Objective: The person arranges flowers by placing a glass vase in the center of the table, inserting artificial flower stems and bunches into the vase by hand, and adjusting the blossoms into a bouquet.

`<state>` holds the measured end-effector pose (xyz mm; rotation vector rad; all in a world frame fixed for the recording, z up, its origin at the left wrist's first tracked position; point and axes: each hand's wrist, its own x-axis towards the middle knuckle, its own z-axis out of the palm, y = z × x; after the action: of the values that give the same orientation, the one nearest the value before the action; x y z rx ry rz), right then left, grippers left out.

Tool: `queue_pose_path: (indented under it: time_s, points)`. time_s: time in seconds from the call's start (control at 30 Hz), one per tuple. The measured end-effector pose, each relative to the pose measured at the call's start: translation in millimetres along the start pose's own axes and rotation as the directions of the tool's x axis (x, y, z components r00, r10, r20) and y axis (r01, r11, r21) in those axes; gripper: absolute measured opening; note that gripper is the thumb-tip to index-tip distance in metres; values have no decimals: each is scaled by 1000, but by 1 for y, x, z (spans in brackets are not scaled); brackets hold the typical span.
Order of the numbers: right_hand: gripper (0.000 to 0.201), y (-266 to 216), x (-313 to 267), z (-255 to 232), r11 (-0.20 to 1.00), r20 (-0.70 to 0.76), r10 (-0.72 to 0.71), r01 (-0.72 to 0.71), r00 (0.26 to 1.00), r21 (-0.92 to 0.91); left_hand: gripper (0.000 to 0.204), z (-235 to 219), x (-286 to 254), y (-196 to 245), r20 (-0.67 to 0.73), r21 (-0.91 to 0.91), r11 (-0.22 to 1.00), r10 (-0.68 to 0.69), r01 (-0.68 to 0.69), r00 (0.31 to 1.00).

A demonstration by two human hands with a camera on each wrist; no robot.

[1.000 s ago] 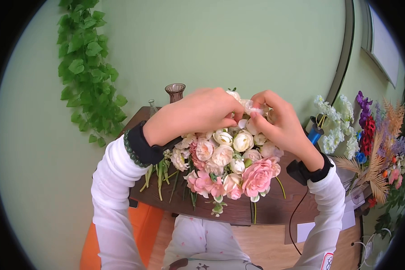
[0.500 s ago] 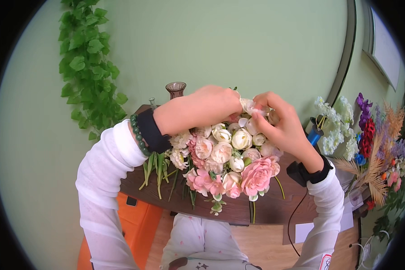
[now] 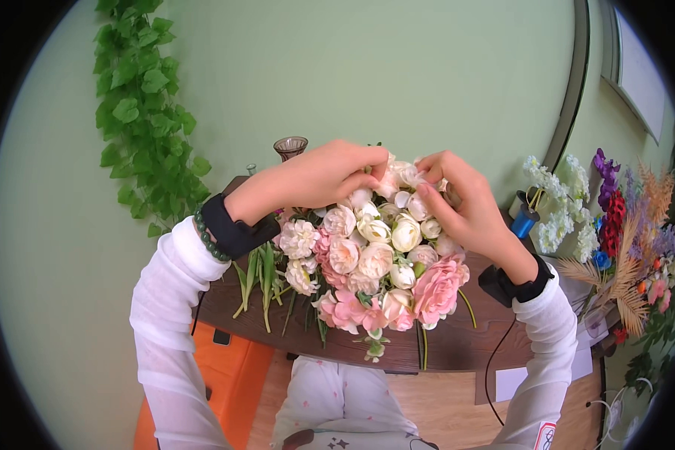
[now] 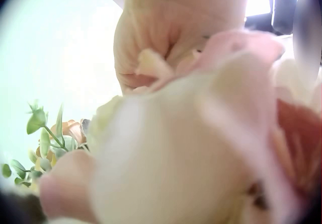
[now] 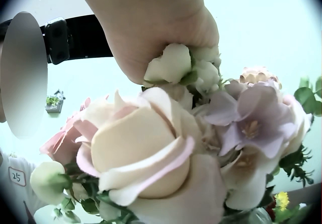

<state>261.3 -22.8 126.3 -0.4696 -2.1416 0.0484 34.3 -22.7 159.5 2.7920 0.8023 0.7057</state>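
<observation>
A full bouquet of pink, white and cream artificial flowers (image 3: pixel 375 259) stands over the brown table. At its far upper side, my left hand (image 3: pixel 334 172) pinches a pale flower (image 3: pixel 388 184) between thumb and curled fingers. Facing it from the right, my right hand (image 3: pixel 461 202) holds a white flower (image 3: pixel 409 174) at the bouquet's top edge, its fingertips partly hidden by petals. Blurred cream petals (image 4: pixel 156 148) fill the left wrist view. In the right wrist view, a large cream rose (image 5: pixel 141 153) and a lilac flower (image 5: pixel 251 116) sit below the hand.
Green stems (image 3: pixel 266 281) lie on the brown table (image 3: pixel 495 330) left of the bouquet. A ribbed glass vase (image 3: pixel 289 147) stands behind my left forearm. To the right are a blue-wrapped bunch (image 3: pixel 525 219) and many coloured flowers (image 3: pixel 615 217). A black cable (image 3: pixel 491 367) hangs at the front.
My left hand has reached in toward the right hand, then drawn back left with its fingers at a pale flower. The bouquet has turned slightly; the right hand stays nearly in place.
</observation>
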Motion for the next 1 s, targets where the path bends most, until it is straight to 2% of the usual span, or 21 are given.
queue_pose_path:
  time_s: [0.17, 0.23, 0.47, 0.53, 0.57, 0.63, 0.67, 0.73, 0.77, 0.83, 0.87, 0.93, 1.0]
  points:
    - [12, 1, -2, 3, 999, 3, -26, 26, 1000, -24, 7, 4, -2, 0, -70, -1, 1000, 2, -2, 998]
    - [12, 1, -1, 4, 1000, 11, -7, 7, 1000, -27, 6, 8, -2, -5, -138, 69, 992, 110, -102, 984]
    - [13, 3, 0, 6, 999, -1, -31, 31, 1000, -36, 9, 10, -7, -8, -134, 126, 980, 171, -154, 976]
    - [16, 2, 0, 5, 1000, 38, 11, -10, 999, -8, 9, 7, -9, -5, -120, -96, 995, 13, -24, 993]
    - [16, 2, 0, 6, 1000, 37, 12, -12, 999, -7, 9, 4, -11, 1, -119, -96, 995, 13, -24, 993]
    - [26, 0, -1, 7, 995, -55, 73, -69, 996, 68, 9, -6, -14, 14, -204, -176, 977, -153, 118, 967]
    - [26, 2, -1, 4, 995, -55, 73, -69, 996, 68, 9, -9, -16, 14, -204, -176, 977, -153, 118, 967]
    - [33, 7, -1, -3, 998, -35, 71, -70, 997, 2, 11, -17, -23, 11, -223, -16, 994, -106, 105, 969]
    - [33, 7, 0, -5, 997, -36, 71, -71, 997, 3, 11, -19, -26, 11, -222, -15, 994, -107, 106, 969]
    - [35, 7, 0, -8, 985, 43, 156, -159, 987, 62, 13, -22, -30, 10, -138, 16, 994, -109, 112, 984]
    - [35, 7, 1, -8, 985, 43, 157, -159, 987, 64, 13, -22, -32, 10, -137, 16, 993, -110, 113, 984]
    - [36, 7, 0, -8, 992, 121, 128, -127, 984, -14, 16, -20, -35, 8, -5, 16, 987, -160, 160, 987]
    - [37, 4, -1, -5, 992, 146, 124, -120, 981, -38, 17, -10, -37, 2, -35, 59, 991, -114, 116, 993]
